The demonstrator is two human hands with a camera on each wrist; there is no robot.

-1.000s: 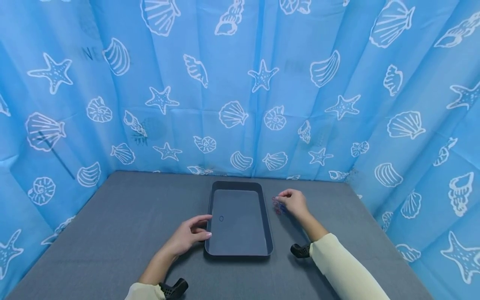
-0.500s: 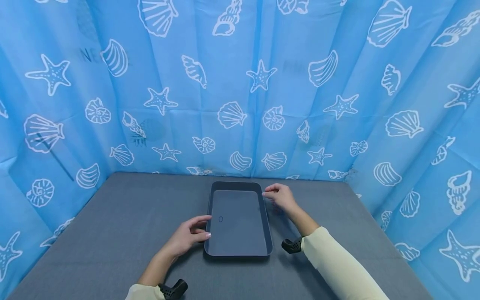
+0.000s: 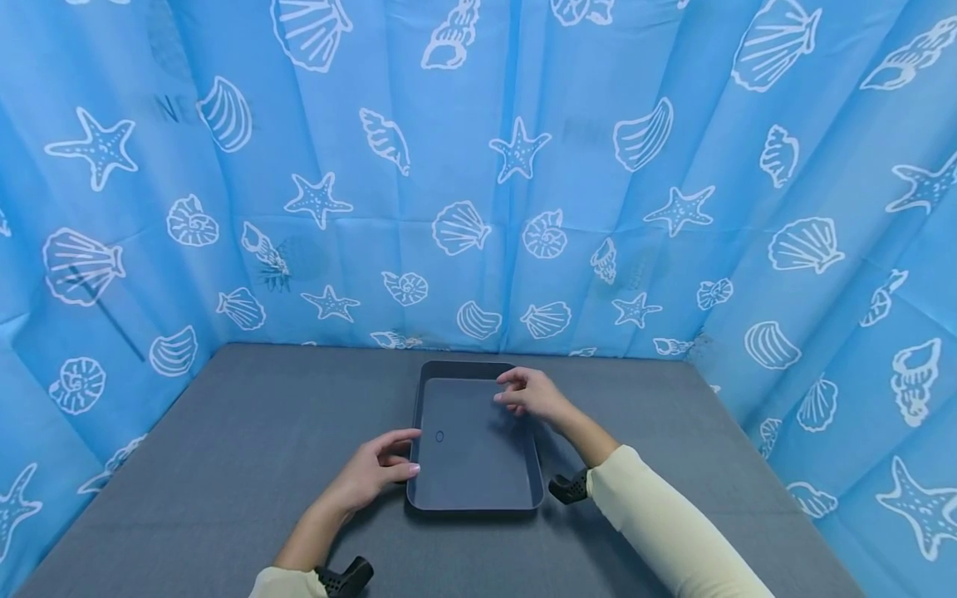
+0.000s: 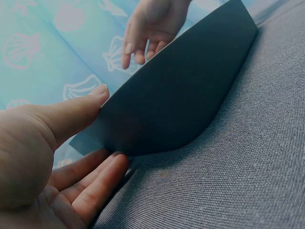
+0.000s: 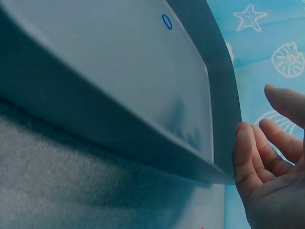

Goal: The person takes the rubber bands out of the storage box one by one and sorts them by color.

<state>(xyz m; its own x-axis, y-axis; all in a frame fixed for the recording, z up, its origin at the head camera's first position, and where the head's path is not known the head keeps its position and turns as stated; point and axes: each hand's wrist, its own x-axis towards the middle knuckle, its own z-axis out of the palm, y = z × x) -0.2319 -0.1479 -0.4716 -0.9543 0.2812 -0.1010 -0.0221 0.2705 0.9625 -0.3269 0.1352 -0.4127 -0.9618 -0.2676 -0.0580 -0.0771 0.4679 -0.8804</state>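
A dark grey rectangular tray (image 3: 478,453) lies on the table. My left hand (image 3: 377,467) is at its left side, fingers and thumb extended. In the left wrist view the thumb (image 4: 78,112) touches the rim while the other fingers (image 4: 97,191) rest low against the outer wall. One small blue ring (image 5: 167,22) lies inside the tray, towards the left. My right hand (image 3: 532,394) hovers over the far right part of the tray. Its thumb and loosely bent fingers stand apart, with nothing visible between them.
A grey cloth covers the table (image 3: 299,415). Behind it hangs a blue curtain (image 3: 463,166) printed with white shells and starfish. A tiny red thing (image 5: 202,228) shows at the bottom edge of the right wrist view.
My right hand has moved left from the small red and blue rings beside the tray to above its far right part, and its fingertips have parted. The left hand stays put.
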